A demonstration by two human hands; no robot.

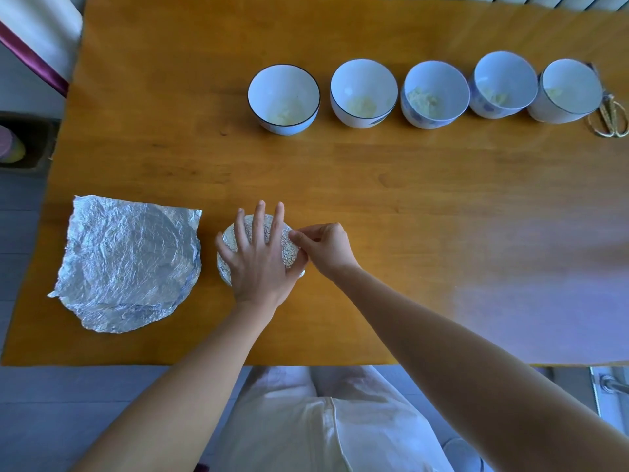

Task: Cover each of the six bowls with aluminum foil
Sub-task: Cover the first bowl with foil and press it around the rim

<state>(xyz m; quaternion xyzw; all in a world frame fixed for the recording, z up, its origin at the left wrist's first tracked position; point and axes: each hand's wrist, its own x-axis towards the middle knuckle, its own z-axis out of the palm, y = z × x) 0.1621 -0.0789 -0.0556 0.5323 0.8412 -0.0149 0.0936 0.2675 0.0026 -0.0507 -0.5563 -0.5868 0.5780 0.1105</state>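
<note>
Forearms (190, 369) reach to the near-centre bowl (225, 267), left hand (258, 257) pressing flat with fingers spread, right hand (326, 248) pinching foil (291, 250) at its right rim, where hard tugging might tear it.

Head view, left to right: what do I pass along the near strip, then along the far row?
Near: loose foil sheet, foil-covered bowl with left hand flat on it, right hand pinching its foil. Far: first open bowl, second bowl, third bowl, fourth bowl, fifth bowl, gold scissors.
</note>
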